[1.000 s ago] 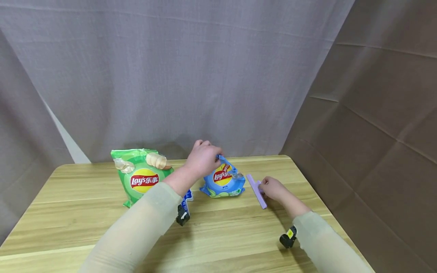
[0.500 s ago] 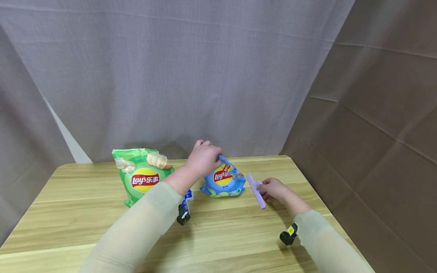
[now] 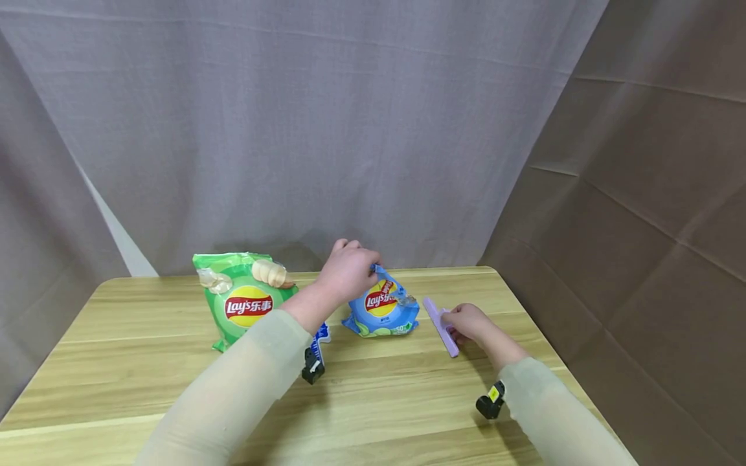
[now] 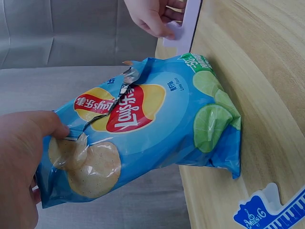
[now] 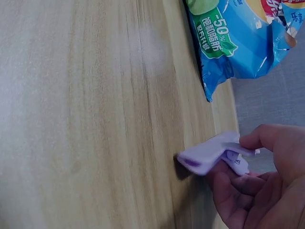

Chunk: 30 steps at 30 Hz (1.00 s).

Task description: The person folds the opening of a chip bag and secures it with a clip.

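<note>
A blue Lay's chip bag, torn across its front, stands on the table with its top corner pinched by my left hand. In the left wrist view the thumb presses on the bag's upper edge and most of the other fingers are behind it. To the right of the bag, my right hand holds a purple bag clip by its handle, thumb on one side and fingers on the other. The clip's long bar lies slanted, close over the wood.
A green Lay's chip bag stands at the left, partly behind my left forearm. A blue and white clip with piano keys and "Music" lettering lies near the blue bag. Grey curtain hangs behind the wooden table.
My right hand has turned the purple clip slightly in its fingers, shifting its bar a little. The left hand and the blue bag look the same.
</note>
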Motion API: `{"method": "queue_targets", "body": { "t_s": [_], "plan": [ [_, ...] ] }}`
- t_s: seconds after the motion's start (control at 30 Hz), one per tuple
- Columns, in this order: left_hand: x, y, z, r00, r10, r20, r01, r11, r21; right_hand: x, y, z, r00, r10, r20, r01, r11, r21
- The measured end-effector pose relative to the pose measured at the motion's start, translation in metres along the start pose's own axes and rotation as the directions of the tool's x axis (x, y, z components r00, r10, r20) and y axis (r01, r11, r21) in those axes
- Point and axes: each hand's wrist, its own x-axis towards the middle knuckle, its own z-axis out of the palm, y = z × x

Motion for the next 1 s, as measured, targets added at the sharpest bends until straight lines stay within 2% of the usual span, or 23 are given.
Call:
{"method": "queue_targets", "body": {
  "t_s": [0.3, 0.5, 0.7, 0.83, 1.0],
  "plan": [
    [-0.001, 0.000, 0.000, 1.000, -0.009, 0.009, 0.009, 1.000, -0.004, 0.001, -0.005, -0.004, 0.999, -0.032, 0.029, 0.035, 0.990, -0.135],
    [-0.001, -0.001, 0.000, 1.000, -0.009, 0.009, 0.009, 1.000, -0.009, 0.001, -0.004, -0.002, 0.999, -0.053, 0.008, 0.053, 0.981, -0.184],
    [-0.001, -0.002, 0.000, 1.000, -0.009, 0.010, 0.009, 1.000, -0.008, -0.001, -0.005, -0.003, 0.996, -0.074, -0.045, 0.067, 0.989, -0.133],
    [-0.001, -0.003, 0.001, 1.000, -0.005, 0.003, 0.005, 1.000, -0.005, -0.002, -0.005, -0.007, 0.994, -0.093, -0.051, 0.089, 0.992, -0.091],
    [0.000, -0.003, 0.001, 1.000, -0.005, 0.003, 0.005, 1.000, -0.009, -0.004, -0.005, -0.013, 0.985, -0.167, -0.039, 0.162, 0.981, -0.104]
  ]
}}
